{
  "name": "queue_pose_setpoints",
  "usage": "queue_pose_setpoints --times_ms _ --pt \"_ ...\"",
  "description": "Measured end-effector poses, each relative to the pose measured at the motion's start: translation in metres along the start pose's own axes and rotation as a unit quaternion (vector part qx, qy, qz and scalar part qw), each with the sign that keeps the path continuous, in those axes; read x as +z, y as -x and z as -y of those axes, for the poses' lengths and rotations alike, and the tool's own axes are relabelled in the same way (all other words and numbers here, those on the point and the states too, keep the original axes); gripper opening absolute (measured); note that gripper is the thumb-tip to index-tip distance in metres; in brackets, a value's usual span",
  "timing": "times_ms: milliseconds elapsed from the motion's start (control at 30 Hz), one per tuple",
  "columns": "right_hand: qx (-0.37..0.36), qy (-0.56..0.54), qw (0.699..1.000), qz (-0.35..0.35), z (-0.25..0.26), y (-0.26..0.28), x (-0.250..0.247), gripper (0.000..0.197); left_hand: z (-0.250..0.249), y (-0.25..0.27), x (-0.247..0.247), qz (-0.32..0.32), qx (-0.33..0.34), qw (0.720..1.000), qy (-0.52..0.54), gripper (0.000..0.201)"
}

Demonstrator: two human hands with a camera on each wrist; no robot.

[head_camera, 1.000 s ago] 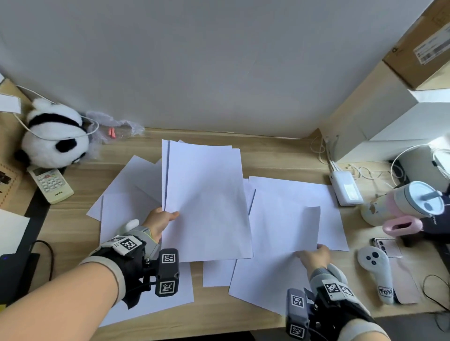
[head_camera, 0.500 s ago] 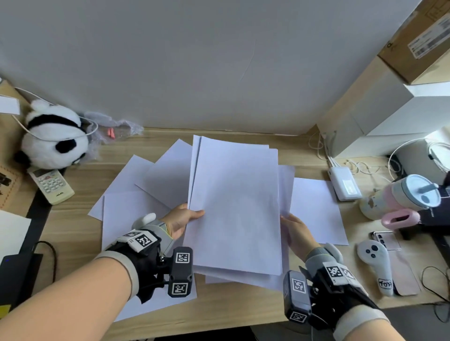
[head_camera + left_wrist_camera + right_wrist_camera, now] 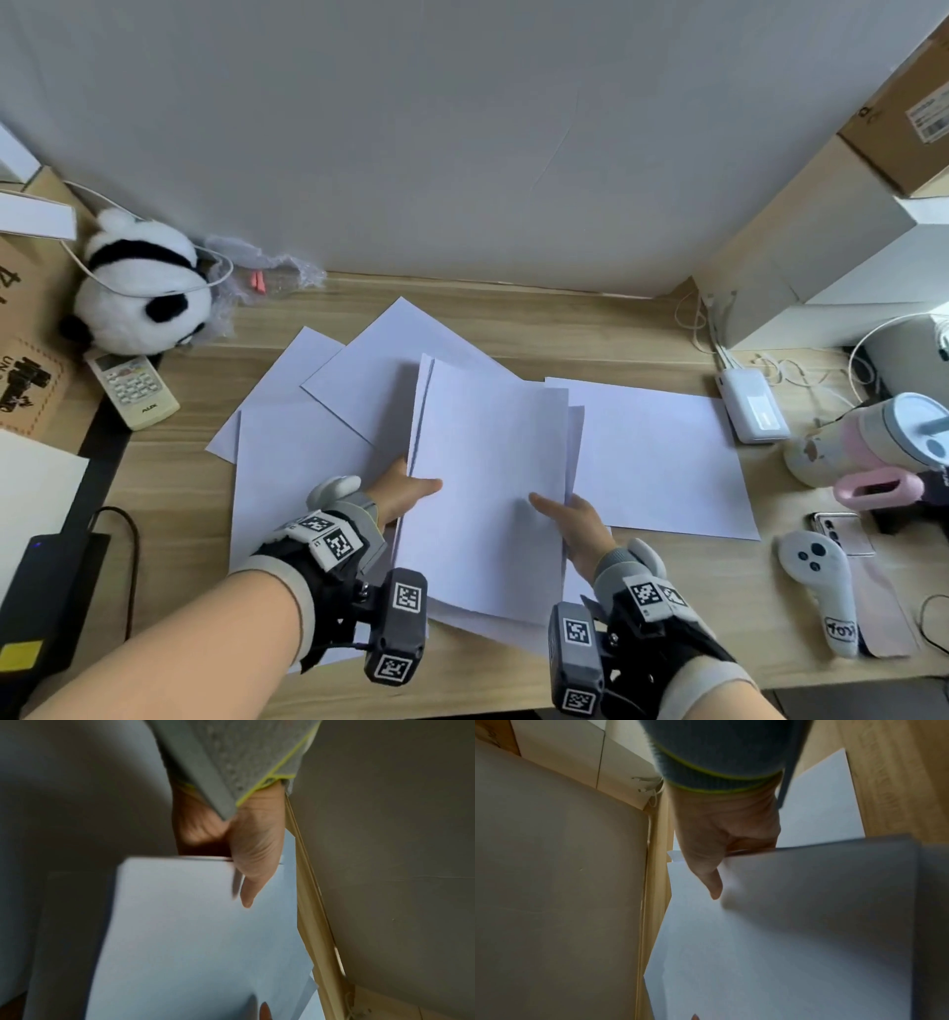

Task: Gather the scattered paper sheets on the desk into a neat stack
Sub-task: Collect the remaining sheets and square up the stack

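A bundle of white paper sheets (image 3: 488, 488) is held above the desk between both hands. My left hand (image 3: 405, 496) grips its left edge, thumb on top. My right hand (image 3: 570, 519) grips the right edge, thumb lying on the top sheet. The left wrist view shows the thumb (image 3: 253, 870) pressing on the bundle (image 3: 180, 933); the right wrist view shows the thumb (image 3: 706, 866) on the bundle (image 3: 731, 953). Loose sheets stay flat on the desk: a single sheet (image 3: 662, 457) to the right and overlapping sheets (image 3: 308, 442) to the left.
A panda plush (image 3: 138, 293) and a remote (image 3: 132, 383) sit at the back left. A white power bank (image 3: 752, 403), a pink-lidded cup (image 3: 873, 442), a phone (image 3: 842, 532) and a white controller (image 3: 821, 591) crowd the right. A grey wall board stands behind the wooden desk (image 3: 513, 318).
My right hand left the sheet at the right, came to the bundle and took its right edge. The bundle moved right and toward me, uncovering sheets at the back left.
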State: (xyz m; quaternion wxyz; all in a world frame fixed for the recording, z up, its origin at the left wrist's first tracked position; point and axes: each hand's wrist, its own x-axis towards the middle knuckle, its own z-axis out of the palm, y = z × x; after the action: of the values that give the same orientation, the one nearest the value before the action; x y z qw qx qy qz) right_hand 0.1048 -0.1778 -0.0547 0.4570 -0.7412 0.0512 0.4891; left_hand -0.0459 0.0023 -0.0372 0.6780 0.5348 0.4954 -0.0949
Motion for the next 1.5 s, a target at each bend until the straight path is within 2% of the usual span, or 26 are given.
queue_pose_setpoints --times_ms 67,167,233,267,367,433,533,667,700,733,833,900,967,1067,1267,1400,1500 --pt "-0.004 -0.018 1.000 -0.011 0.001 -0.001 0.000 0.032 -0.002 0.000 -0.002 -0.003 -0.004 1.000 -0.024 0.053" --pt "-0.019 -0.018 0.999 -0.025 0.004 -0.003 -0.003 0.046 0.005 -0.006 -0.009 0.025 -0.002 0.999 -0.027 0.073" --pt "-0.033 -0.022 0.999 -0.021 0.009 -0.001 -0.006 0.046 0.007 -0.005 -0.011 0.044 0.003 0.999 -0.014 0.083" --pt "-0.045 -0.029 0.998 -0.018 0.012 0.001 -0.008 0.040 0.003 0.001 -0.011 0.053 0.009 0.999 -0.004 0.082" --pt "-0.099 -0.048 0.994 -0.013 0.025 0.011 -0.009 0.023 -0.003 0.006 -0.010 0.059 0.032 0.998 0.019 0.046" --pt "-0.146 -0.054 0.988 -0.007 0.035 0.016 -0.010 0.015 -0.009 0.008 -0.010 0.037 0.060 0.996 0.046 0.040" --pt "-0.189 -0.056 0.980 0.011 0.054 0.024 -0.012 0.008 -0.022 0.012 -0.011 0.006 0.111 0.988 0.109 0.062" --pt "-0.228 -0.048 0.971 0.049 0.079 0.035 -0.015 0.009 -0.038 0.012 -0.019 0.016 0.141 0.980 0.143 0.096" --pt "-0.239 -0.050 0.968 0.057 0.085 0.037 -0.016 0.010 -0.042 0.013 -0.020 0.016 0.146 0.980 0.132 0.095" --pt "-0.248 -0.055 0.965 0.065 0.090 0.040 -0.018 0.011 -0.047 0.016 -0.021 0.008 0.153 0.981 0.122 0.086" --pt "-0.275 -0.066 0.957 0.067 0.099 0.043 -0.020 0.018 -0.059 0.019 -0.022 -0.027 0.184 0.977 0.107 0.040" --pt "-0.288 -0.068 0.953 0.062 0.101 0.043 -0.021 0.018 -0.066 0.022 -0.020 -0.037 0.202 0.974 0.094 0.024" --pt "-0.302 -0.073 0.949 0.060 0.101 0.044 -0.022 0.013 -0.070 0.024 -0.017 -0.051 0.214 0.972 0.089 0.021" --pt "-0.323 -0.075 0.942 0.058 0.100 0.046 -0.021 0.025 -0.071 0.026 -0.016 -0.060 0.224 0.970 0.078 0.022" --pt "-0.327 -0.074 0.940 0.060 0.097 0.048 -0.017 0.026 -0.071 0.033 -0.009 -0.048 0.244 0.966 0.072 0.035" --pt "-0.337 -0.086 0.936 0.056 0.100 0.051 -0.010 0.028 -0.072 0.032 -0.006 -0.078 0.229 0.969 0.057 0.024" --pt "-0.330 -0.091 0.939 0.045 0.099 0.049 -0.008 0.026 -0.071 0.030 -0.006 -0.077 0.209 0.974 0.042 0.017"
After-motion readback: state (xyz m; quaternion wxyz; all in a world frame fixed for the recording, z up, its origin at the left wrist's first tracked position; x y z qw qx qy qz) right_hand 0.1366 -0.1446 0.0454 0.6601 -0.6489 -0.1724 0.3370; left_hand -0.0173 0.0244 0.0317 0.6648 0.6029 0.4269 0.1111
